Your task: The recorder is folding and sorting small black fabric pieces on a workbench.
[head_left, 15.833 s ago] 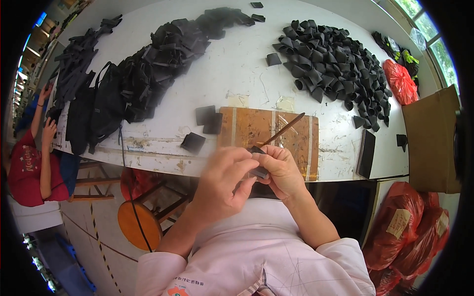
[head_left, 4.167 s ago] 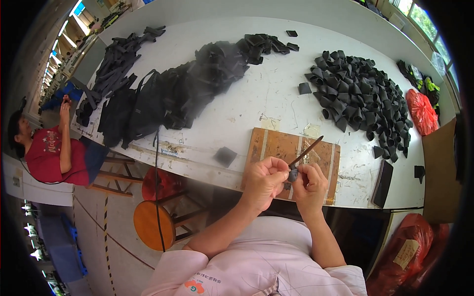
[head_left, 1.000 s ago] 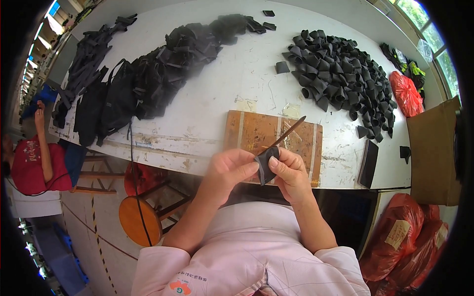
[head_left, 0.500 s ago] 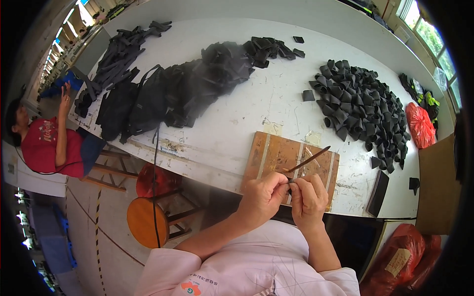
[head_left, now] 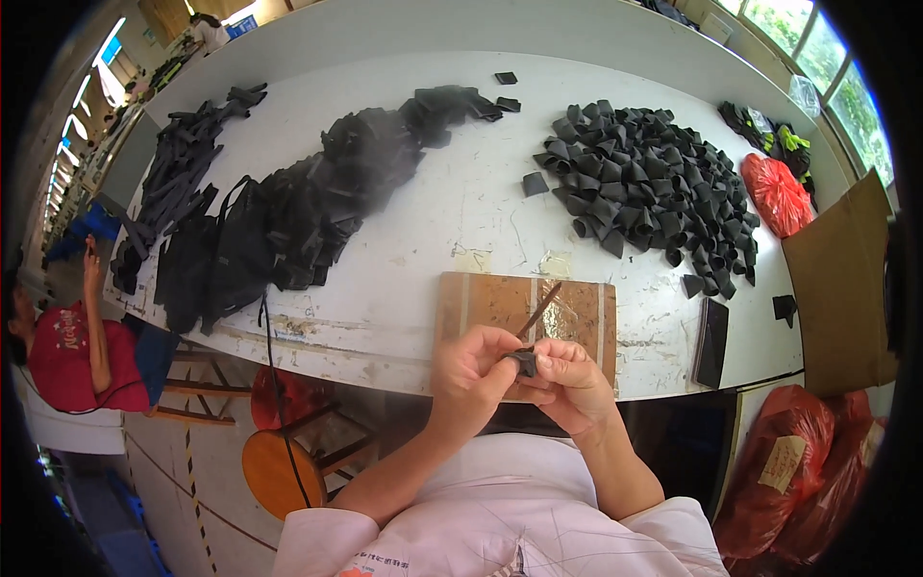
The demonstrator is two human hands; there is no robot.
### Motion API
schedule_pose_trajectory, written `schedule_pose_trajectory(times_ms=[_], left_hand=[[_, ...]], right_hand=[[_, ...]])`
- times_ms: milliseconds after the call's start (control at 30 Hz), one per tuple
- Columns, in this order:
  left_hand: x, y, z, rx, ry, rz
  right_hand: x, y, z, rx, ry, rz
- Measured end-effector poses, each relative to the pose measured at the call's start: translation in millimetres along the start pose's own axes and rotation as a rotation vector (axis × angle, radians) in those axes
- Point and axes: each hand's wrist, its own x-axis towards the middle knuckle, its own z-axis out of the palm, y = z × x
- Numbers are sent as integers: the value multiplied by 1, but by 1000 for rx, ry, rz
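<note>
Above the near edge of the table, my left hand (head_left: 471,373) and my right hand (head_left: 579,383) are closed together on a small black piece (head_left: 522,362), which looks like folded fabric. Thumbs and fingertips pinch it from both sides. A thin, dark brown pointed stick (head_left: 541,308) rises from between the hands, tip away from me; its lower end is hidden, and which hand bears it cannot be made out. Just beyond my fingers lies a brown board (head_left: 466,306) crossed by pale tape strips.
Rolled black pieces (head_left: 654,183) are heaped at right, flat black pieces (head_left: 332,183) and strips (head_left: 178,173) at left. A dark phone-like slab (head_left: 710,343) lies near the right edge. Red bags (head_left: 784,481) stand lower right, a stool (head_left: 279,473) lower left. Another person (head_left: 82,351) is at far left.
The black piece now shows more between my fingers, and my right hand has turned with its fingers beneath. The stick points more steeply away. The whole view has shifted.
</note>
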Motion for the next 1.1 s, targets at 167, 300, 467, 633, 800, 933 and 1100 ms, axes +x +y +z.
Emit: schedule_pose_trajectory(times_ms=[167, 300, 467, 633, 800, 933, 1100], left_hand=[[22, 11, 0, -466, -129, -40], [37, 45, 15, -1192, -559, -357], [42, 10, -7, -798, -308, -288], [42, 24, 9, 28, 11, 147], [53, 39, 13, 501, -178, 682], [46, 36, 17, 242, -136, 592], [46, 34, 15, -409, -71, 297]], right_hand=[[-6, -29, 30, -270, 32, -127], [12, -72, 54, -553, -47, -310], [30, -58, 14, -514, -167, -177], [28, -50, 18, -864, 66, -471], [8, -44, 24, -1160, 231, -1031], [9, -41, 41, -1421, 208, -1183], [14, -42, 44, -1458, 259, -1280]])
